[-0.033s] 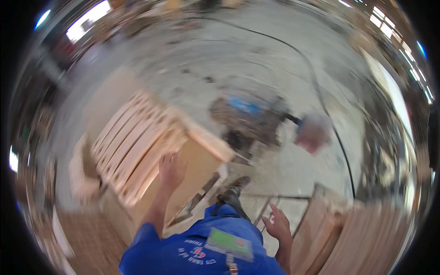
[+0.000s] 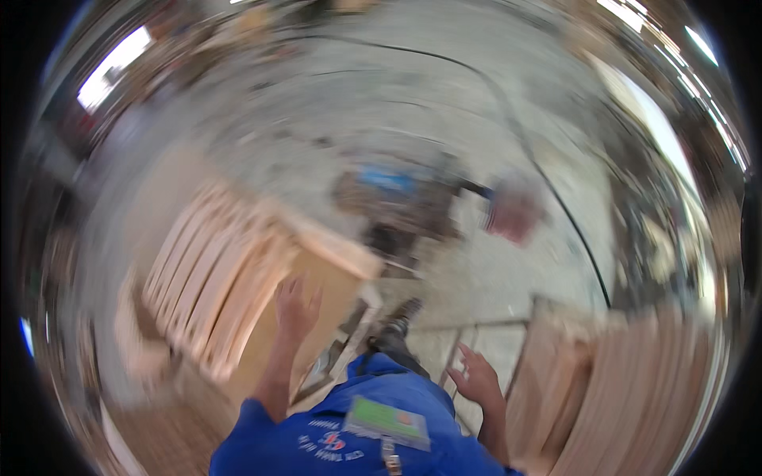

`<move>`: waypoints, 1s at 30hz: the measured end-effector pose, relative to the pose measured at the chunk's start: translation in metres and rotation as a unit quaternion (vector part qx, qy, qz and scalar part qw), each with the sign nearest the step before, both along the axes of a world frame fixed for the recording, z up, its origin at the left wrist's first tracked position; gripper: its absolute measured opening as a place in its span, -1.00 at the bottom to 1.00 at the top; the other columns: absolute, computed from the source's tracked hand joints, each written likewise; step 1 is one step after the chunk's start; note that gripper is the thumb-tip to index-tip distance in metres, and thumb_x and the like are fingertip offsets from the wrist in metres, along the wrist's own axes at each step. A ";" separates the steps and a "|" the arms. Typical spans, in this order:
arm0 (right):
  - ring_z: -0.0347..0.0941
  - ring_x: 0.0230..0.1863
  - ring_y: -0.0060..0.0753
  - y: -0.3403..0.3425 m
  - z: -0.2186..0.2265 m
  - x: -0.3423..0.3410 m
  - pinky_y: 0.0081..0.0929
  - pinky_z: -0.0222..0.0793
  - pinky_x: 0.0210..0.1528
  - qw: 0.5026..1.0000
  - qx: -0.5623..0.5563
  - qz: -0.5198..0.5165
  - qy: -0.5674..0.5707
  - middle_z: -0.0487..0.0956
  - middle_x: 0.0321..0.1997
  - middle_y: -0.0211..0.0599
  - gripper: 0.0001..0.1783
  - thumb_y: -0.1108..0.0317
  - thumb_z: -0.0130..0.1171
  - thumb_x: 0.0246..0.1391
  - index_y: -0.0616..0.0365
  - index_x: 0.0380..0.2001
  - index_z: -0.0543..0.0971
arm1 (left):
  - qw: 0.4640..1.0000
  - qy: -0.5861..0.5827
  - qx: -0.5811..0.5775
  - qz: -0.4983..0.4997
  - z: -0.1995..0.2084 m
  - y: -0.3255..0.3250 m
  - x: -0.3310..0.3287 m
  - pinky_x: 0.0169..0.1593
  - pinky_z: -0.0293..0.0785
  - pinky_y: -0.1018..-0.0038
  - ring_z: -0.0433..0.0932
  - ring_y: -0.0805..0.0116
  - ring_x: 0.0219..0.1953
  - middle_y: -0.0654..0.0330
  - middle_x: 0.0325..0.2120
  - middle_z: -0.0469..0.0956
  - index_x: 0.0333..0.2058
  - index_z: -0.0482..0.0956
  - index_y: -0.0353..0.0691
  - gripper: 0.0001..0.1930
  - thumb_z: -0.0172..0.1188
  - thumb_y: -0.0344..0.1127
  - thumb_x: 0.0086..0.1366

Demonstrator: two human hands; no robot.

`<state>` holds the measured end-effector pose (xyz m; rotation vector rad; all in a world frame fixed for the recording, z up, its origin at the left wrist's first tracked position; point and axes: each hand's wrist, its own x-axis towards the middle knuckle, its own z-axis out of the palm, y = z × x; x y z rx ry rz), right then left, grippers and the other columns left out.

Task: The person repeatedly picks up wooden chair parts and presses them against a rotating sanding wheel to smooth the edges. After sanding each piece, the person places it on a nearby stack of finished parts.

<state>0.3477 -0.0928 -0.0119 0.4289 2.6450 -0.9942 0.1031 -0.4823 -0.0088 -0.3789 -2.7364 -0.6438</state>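
My left hand (image 2: 295, 308) is over a flat tan wooden panel (image 2: 343, 289), fingers spread and holding nothing; blur hides whether it touches the panel. Beside it, to the left, lies a row of pale wooden boards (image 2: 194, 274) with dark holes or notches near their ends. My right hand (image 2: 478, 377) hangs low by my right side with its fingers apart, also holding nothing. Nearest to it is a stack of reddish-brown wooden planks (image 2: 635, 389) at the lower right.
On the concrete floor ahead stands a dark machine-like object with a blue part (image 2: 387, 179). A blurred reddish block-like thing (image 2: 514, 213) is to its right. A black hose or cable (image 2: 548, 178) curves across the floor. Brown wood (image 2: 171, 412) lies at the lower left.
The whole view has swung, so the floor objects and wood stacks appear further left. Both hands stay empty, in nearly the same places relative to my body.
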 end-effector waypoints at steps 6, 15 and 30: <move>0.48 0.20 0.20 0.011 0.070 0.065 0.04 0.42 0.27 0.950 0.199 -0.218 0.104 0.55 0.23 0.02 -0.22 0.09 0.35 0.24 0.10 0.46 0.42 | 0.868 -0.139 0.137 -0.457 -0.003 0.210 0.027 0.07 0.57 0.10 0.64 -0.13 -0.01 -0.04 -0.07 0.70 0.11 0.68 -0.28 -0.59 0.44 -0.32 0.31; 0.38 0.29 0.18 0.017 0.073 0.189 0.15 0.31 0.31 0.809 0.342 -0.479 -0.010 0.45 0.29 0.07 -0.05 0.04 0.48 0.10 0.05 0.51 0.38 | 0.664 -0.202 0.088 -0.714 0.027 0.365 0.095 0.03 0.61 0.09 0.67 -0.15 -0.04 -0.07 -0.06 0.71 0.13 0.69 -0.23 -0.59 0.40 -0.22 0.36; 0.27 0.43 0.12 0.106 0.226 0.204 0.14 0.20 0.43 0.713 0.516 -0.473 -0.037 0.42 0.32 -0.03 -0.04 0.09 0.57 0.01 0.02 0.46 0.40 | 0.635 -0.217 0.131 -0.730 0.004 0.383 0.098 -0.10 0.63 0.10 0.71 -0.11 -0.17 -0.02 -0.17 0.71 0.17 0.63 -0.20 -0.60 0.38 -0.29 0.40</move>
